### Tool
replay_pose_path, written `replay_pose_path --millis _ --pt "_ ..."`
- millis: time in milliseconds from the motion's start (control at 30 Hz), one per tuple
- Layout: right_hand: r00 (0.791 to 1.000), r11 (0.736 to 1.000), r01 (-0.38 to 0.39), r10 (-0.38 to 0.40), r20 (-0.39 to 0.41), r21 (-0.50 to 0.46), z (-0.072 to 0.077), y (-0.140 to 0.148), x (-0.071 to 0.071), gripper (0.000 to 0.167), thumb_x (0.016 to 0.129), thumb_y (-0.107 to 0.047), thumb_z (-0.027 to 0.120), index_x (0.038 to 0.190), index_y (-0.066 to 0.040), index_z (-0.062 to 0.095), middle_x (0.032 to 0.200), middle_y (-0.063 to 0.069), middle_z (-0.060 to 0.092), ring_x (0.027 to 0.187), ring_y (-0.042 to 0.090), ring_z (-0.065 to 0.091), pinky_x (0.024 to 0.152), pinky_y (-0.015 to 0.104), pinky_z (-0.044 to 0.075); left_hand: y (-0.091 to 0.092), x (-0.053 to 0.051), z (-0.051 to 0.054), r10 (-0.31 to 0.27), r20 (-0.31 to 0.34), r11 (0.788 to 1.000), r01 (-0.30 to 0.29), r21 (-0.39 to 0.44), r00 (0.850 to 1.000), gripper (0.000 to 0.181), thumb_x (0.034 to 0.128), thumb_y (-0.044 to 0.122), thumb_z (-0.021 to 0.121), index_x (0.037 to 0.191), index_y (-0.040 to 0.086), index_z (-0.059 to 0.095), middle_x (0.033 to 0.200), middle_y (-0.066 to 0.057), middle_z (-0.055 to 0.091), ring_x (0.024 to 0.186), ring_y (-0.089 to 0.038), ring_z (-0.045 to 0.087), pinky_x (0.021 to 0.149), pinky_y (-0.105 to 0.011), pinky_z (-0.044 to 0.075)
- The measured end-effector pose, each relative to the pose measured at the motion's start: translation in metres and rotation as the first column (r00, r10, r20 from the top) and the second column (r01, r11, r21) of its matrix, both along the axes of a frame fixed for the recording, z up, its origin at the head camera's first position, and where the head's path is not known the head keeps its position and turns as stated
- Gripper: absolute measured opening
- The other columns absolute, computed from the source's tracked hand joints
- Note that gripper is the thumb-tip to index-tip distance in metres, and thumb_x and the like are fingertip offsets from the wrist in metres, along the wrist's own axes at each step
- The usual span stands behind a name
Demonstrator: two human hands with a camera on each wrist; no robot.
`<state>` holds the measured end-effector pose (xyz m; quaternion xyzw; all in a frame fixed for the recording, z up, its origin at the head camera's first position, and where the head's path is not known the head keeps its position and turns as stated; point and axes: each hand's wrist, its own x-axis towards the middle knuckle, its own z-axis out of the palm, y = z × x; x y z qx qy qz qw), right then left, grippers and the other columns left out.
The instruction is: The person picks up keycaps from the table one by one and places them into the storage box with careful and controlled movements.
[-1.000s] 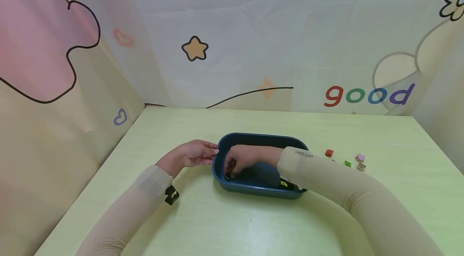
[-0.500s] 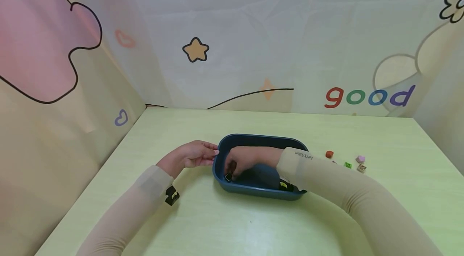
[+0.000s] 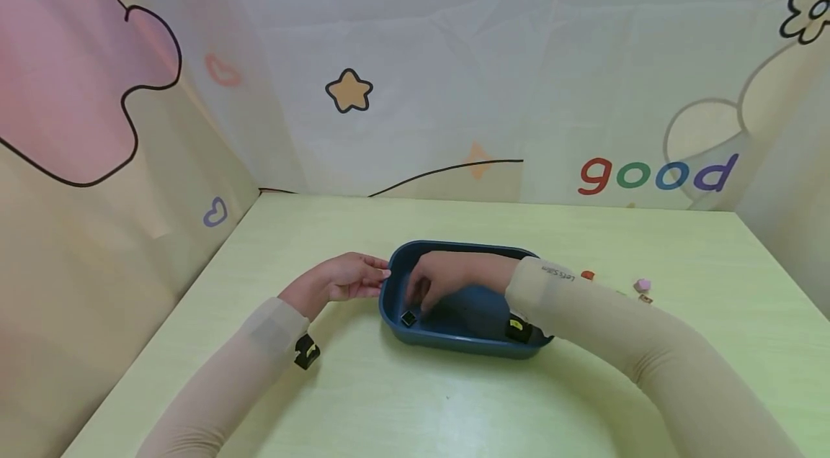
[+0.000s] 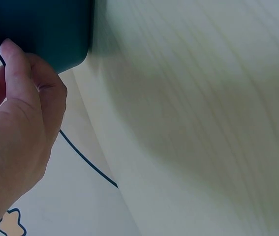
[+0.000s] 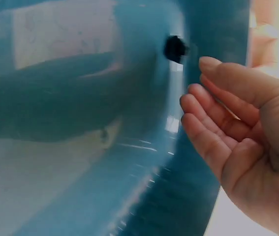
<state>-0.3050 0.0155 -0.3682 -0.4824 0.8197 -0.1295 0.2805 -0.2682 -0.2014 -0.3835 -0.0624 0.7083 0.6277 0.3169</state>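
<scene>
A dark blue plastic basin with rounded corners sits on the table. My left hand pinches its left rim between thumb and fingers, also seen close up in the left wrist view. Inside the basin, at its near left corner, lies a small black block; in the right wrist view the block is blurred. My right hand hangs just above it inside the basin, fingers loosely bent and apart from the block. Nothing shows between those fingers in the right wrist view.
Right of the basin lie an orange-red piece, a pink piece and a patterned beige piece, partly hidden by my right sleeve. A printed cloth hangs behind the pale green table.
My right hand has let go of the black block and moved slightly up and to the right. The block now lies uncovered in the basin. My left hand has stayed put.
</scene>
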Motion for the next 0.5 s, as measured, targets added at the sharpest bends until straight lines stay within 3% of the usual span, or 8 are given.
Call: replay_pose_path --millis 200,500 --pt "0.989 0.989 0.108 -0.117 -0.091 -0.098 0.023 0.020 0.010 0.024 0.095 -0.011 0.070 0.117 -0.003 0.073 0.112 0.010 0.076 0.098 0.014 0.069 0.089 0.026 0.060 0.001 0.000 0.001 0.021 0.010 1.000 -0.021 -0.007 1.000 0.043 0.1073 0.007 0.048 0.148 -0.007 0.042 0.082 0.003 0.065 0.070 -0.005 0.064 0.068 -0.014 0.060" --pt "0.969 0.963 0.187 -0.214 -0.127 -0.194 0.046 0.052 0.017 0.023 0.096 -0.012 0.069 0.115 -0.002 0.074 0.108 0.009 0.077 0.094 0.014 0.070 0.089 0.030 0.061 0.002 0.001 0.003 0.029 -0.001 0.999 -0.029 -0.031 1.000 0.044 0.1066 0.007 0.050 0.148 -0.007 0.042 0.083 0.002 0.065 0.071 -0.005 0.065 0.069 -0.015 0.060"
